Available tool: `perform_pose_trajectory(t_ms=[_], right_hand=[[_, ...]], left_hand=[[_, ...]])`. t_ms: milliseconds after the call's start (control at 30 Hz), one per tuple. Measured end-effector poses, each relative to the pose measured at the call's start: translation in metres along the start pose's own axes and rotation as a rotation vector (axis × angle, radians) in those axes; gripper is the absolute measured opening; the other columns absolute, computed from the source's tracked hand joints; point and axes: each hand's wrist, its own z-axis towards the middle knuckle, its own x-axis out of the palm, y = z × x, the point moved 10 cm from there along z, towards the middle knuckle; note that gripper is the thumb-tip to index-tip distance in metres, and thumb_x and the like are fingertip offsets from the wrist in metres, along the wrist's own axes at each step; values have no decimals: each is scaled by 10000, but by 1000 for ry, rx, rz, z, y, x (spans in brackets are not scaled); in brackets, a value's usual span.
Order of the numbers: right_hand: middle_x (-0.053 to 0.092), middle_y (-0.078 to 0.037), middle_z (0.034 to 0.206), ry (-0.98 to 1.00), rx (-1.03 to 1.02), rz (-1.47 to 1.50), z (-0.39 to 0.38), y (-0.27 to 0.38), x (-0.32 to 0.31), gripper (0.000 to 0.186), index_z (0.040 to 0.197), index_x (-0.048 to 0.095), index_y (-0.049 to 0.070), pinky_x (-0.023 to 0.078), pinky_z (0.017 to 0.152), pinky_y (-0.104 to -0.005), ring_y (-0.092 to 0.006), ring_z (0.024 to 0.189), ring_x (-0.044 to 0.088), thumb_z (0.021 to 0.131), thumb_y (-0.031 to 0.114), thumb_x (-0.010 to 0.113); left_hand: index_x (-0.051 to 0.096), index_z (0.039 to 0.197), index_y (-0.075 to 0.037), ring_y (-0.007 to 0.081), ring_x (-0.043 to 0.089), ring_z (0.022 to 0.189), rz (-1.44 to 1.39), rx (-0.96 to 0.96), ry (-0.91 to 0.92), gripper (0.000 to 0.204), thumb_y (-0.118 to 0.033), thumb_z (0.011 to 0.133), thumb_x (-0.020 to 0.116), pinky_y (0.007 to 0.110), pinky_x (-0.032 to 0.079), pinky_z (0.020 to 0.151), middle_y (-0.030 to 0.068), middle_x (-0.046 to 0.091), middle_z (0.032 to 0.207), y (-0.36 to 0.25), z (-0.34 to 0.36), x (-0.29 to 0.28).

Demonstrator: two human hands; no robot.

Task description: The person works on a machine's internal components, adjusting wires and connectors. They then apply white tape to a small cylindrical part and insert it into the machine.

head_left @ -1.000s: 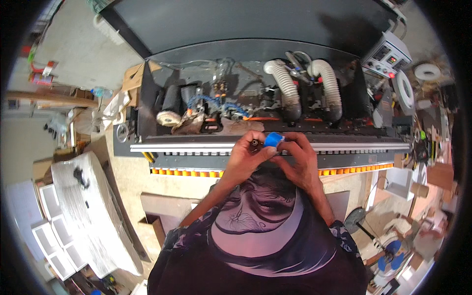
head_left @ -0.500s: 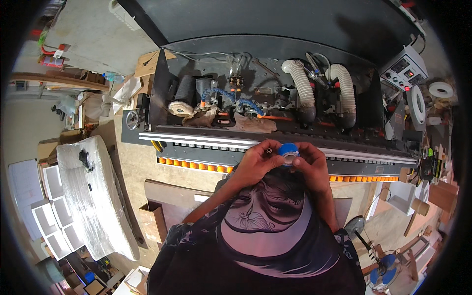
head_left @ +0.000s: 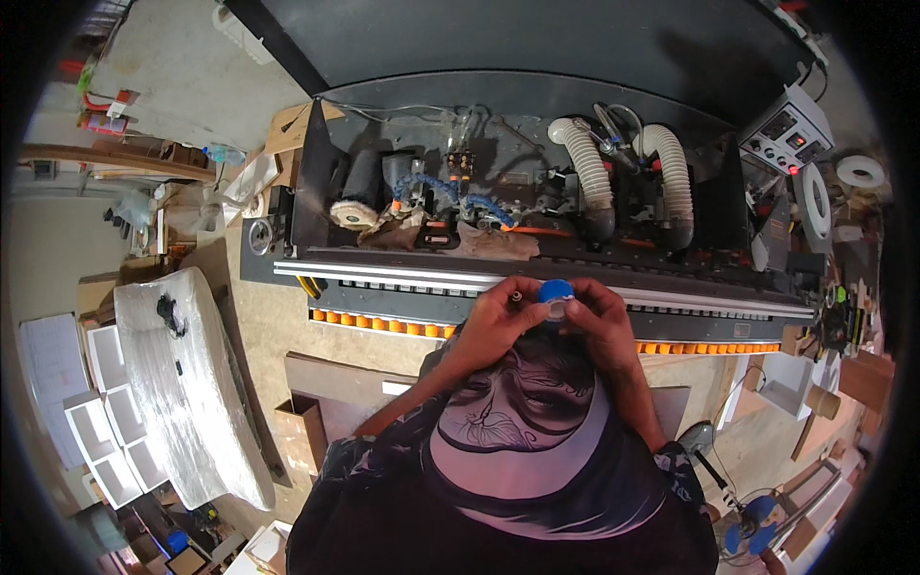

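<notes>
In front of my chest, I hold a small round blue spool [head_left: 555, 290] with a pale underside, which looks like a roll of tape. My left hand [head_left: 492, 322] is closed, its thumb against the spool's near left side. A small dark, round-ended piece [head_left: 517, 296], perhaps a metal fitting, pokes out between that hand's fingers. My right hand [head_left: 606, 320] pinches the spool from the other side, with the thumb on its near face. The fingers partly hide the spool's lower portion. Both hands are just over the near rail [head_left: 402, 278] of a long machine.
The open machine bed holds blue jointed hoses [head_left: 422, 181], ribbed white ducts [head_left: 586, 168] and a pale buffing wheel [head_left: 354, 214]. Orange rollers [head_left: 383, 324] line its near edge. A control box [head_left: 788, 137] stands at right, a plastic-wrapped panel [head_left: 187, 383] at left.
The view has shifted slightly. Both hands keep their hold on the spool, which has tilted a little so that more of its blue face shows.
</notes>
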Motion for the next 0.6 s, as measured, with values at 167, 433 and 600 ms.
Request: perform_pose_trajectory(t_ms=[167, 433, 600], right_hand=[[753, -153, 1066, -205, -308, -500, -2, 18, 2, 369, 1247, 627, -40, 624, 745, -325, -221, 932, 765, 947, 124, 767], [730, -205, 988, -304, -429, -873, -3, 34, 12, 313, 1135, 597, -4, 603, 679, -408, -337, 830, 764, 899, 109, 770], [678, -228, 1111, -288, -507, -941, -1, 35, 9, 499, 1276, 504, 6, 601, 743, -418, -367, 944, 728, 867, 94, 777]], left_hand=[[662, 1203, 12, 147, 711, 832, 333, 163, -151, 312, -180, 976, 758, 304, 559, 697, 100, 737, 990, -27, 6, -5], [674, 1216, 1, 268, 728, 799, 525, 161, -176, 354, -173, 918, 755, 369, 568, 700, 179, 743, 996, -22, 12, -4], [689, 1231, -32, 233, 720, 810, 531, 184, -223, 345, -83, 891, 718, 348, 556, 697, 143, 750, 1012, -27, 21, -2]])
